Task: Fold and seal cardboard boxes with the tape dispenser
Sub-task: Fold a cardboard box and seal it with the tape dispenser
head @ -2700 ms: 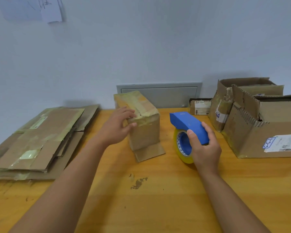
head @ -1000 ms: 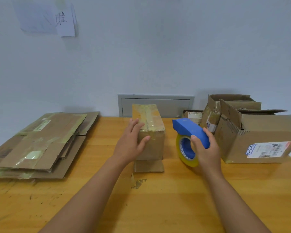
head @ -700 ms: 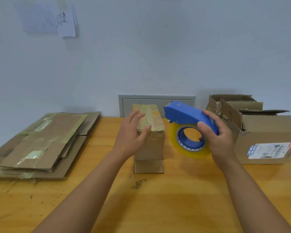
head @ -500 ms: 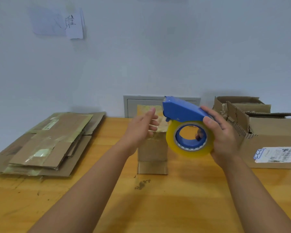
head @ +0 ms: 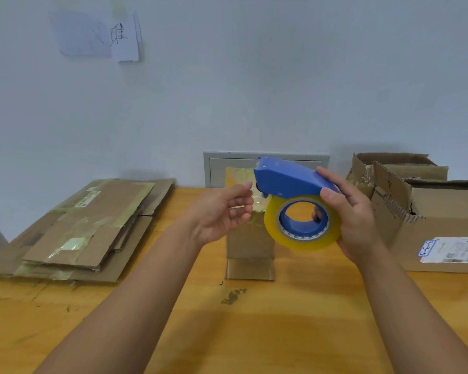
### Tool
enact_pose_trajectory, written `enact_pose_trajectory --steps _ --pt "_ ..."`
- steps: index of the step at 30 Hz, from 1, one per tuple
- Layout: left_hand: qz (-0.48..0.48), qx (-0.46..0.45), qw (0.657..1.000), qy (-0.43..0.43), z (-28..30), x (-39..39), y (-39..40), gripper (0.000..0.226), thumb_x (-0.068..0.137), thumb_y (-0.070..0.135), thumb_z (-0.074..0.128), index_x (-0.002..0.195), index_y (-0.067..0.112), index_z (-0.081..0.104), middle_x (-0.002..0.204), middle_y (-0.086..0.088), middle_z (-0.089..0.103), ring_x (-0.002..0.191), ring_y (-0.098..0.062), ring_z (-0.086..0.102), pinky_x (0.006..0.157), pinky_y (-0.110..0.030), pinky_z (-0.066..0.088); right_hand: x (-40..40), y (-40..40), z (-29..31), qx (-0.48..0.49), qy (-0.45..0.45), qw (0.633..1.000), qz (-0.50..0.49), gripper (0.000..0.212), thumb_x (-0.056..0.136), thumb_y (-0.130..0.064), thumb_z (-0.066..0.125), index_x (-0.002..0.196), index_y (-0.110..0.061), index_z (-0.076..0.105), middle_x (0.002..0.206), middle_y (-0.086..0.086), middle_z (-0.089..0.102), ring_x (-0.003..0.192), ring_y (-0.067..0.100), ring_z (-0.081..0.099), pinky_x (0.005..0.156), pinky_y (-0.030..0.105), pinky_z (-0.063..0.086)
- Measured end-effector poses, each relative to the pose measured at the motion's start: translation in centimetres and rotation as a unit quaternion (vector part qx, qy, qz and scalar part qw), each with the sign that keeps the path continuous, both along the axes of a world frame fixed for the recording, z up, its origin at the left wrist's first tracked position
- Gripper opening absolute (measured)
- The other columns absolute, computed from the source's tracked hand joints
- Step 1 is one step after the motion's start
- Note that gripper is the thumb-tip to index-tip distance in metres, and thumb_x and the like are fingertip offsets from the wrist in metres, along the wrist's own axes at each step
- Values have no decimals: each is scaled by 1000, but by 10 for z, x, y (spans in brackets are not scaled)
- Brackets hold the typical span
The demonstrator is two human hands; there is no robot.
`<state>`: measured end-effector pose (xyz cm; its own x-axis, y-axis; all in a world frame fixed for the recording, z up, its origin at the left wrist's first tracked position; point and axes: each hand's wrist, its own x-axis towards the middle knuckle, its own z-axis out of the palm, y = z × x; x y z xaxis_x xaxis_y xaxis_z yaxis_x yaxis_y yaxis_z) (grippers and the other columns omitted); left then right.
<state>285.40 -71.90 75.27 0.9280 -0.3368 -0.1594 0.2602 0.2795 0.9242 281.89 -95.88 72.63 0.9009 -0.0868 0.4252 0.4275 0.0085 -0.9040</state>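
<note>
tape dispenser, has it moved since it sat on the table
Yes. The tape dispenser is off the table now, lifted by the right hand in front of the small box.

Counter (head: 254, 333): orange wood, smooth, semi-gloss, scuffed. Box (head: 250, 244) at counter centre: matt brown cardboard w/ glossy tape. Tape dispenser (head: 287, 182) above box: smooth blue plastic; tape roll (head: 303, 241) glossy yellowish. Flattened boxes (head: 87, 228) left of box: matt cardboard.

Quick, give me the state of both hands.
Left hand: open, holding nothing.
Right hand: gripping the tape dispenser.
</note>
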Motion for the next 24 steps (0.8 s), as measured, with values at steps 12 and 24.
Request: enact_pose_trajectory --steps 12,24 --pt "115 211 968 -67 -7 20 19 14 88 15 69 94 3 70 59 5 48 60 -12 40 57 -26 35 4 -27 8 -140 10 990 34 46 78 -38 75 123 -40 66 115 -24 65 98 7 66 82 23 55" --pt "167 147 975 -24 -21 31 20 19 95 14 63 112 7 68 113 -7 71 107 -23 64 100 -38 51 35 -30 -14 -105 31 993 32 46 80 -34 69 125 -32 66 124 -7 64 109 10 64 87 21 52"
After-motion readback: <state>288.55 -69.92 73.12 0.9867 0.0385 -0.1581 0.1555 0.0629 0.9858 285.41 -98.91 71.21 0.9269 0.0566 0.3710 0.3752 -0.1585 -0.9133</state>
